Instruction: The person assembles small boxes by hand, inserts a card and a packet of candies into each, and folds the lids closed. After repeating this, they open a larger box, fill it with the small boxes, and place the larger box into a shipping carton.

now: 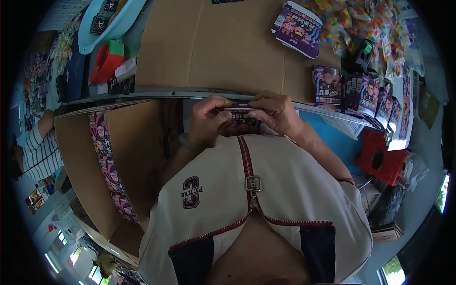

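So the purple box (242, 106) is right in the middle of things, pinched between both sets of fingers. Left grip (209, 118) has one end, right grip (278, 114) has the other, thumbs on the near side and fingers curled over from the far side — both closed on it, neither really nearer. The narrow edge you see runs side to side, straight from one grip to the other. Can't tell if that's truly its long axis, since the jacket (209, 161) cuts off the lower part.

What's in the way? Mostly the metal edge (178, 93) of the tabletop, just ahead of the grip. Can't tell whether the knuckles touch it. Beyond that lies a cardboard sheet (228, 47).

Ahead and to the right of the grip there's a stack of flat purple cartons (298, 31), with a heap of candy packets (365, 23) past it. Closer in on that side, an upright purple box (327, 85) stands near the edge, beside a row of purple boxes (368, 95).

Left of the grip, below tabletop level, sits a big open carton (76, 156) with a line of printed boxes (105, 156) inside — and a red tape dispenser (102, 64) ahead of it.
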Available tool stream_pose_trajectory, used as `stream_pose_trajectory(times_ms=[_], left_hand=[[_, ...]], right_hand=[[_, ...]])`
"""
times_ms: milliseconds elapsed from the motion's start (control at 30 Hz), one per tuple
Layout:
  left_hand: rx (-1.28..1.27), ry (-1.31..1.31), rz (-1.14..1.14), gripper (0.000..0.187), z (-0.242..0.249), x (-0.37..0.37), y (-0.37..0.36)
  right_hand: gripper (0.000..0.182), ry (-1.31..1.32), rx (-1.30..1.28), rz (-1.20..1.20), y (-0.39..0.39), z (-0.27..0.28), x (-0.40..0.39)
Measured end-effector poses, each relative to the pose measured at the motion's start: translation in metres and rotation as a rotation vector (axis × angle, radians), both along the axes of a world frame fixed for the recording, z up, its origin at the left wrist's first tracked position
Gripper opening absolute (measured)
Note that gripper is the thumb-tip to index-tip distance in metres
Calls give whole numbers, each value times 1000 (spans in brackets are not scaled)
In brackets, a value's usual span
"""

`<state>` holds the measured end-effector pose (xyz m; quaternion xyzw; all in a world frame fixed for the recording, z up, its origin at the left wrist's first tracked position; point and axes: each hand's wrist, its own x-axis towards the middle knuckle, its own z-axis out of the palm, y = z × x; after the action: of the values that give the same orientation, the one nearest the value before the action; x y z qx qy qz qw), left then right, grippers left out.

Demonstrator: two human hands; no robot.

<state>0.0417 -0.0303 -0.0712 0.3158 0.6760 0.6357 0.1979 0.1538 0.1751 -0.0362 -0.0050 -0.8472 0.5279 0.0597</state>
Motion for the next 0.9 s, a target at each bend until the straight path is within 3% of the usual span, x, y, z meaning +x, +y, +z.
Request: stream_pose_trajectory(times_ms=[67, 100, 167, 267, 300, 367, 467, 567, 633, 767, 900], left_hand=[[59, -107, -45, 19, 7, 0, 0], [-64, -116, -24, 18, 17, 0, 3], [-188, -126, -7, 16, 24, 1, 7], [-134, -115, 10, 13, 21, -1, 11], [-92, -212, 0, 13, 17, -2, 10], [-52, -314, -6, 13, 12, -1, 7], [6, -388, 5, 14, 7, 6, 4], [-15, -305, -27, 14, 4, 13, 1], [-81, -25, -1, 15, 4, 12, 1], [-7, -94, 167, 15, 3, -8, 7], [7, 16, 190, 14, 6, -16, 7]], right_hand=[[16, 39, -39, -26, -4, -1, -1], [16, 35, -42, -24, -5, 1, -3], [12, -196, -195, -134, -4, 10, -7], [9, -253, -178, -97, -1, 8, -11], [9, -255, -179, -94, -3, 7, -10], [9, -4, -85, -95, -10, 3, -5], [11, -30, -91, -100, -10, -2, 0], [16, 17, -11, 15, 1, -6, 5], [19, -50, 3, 27, 8, 7, 3], [28, -8, 185, 20, 13, 16, -11], [32, -33, 84, 25, 4, 12, -28]])
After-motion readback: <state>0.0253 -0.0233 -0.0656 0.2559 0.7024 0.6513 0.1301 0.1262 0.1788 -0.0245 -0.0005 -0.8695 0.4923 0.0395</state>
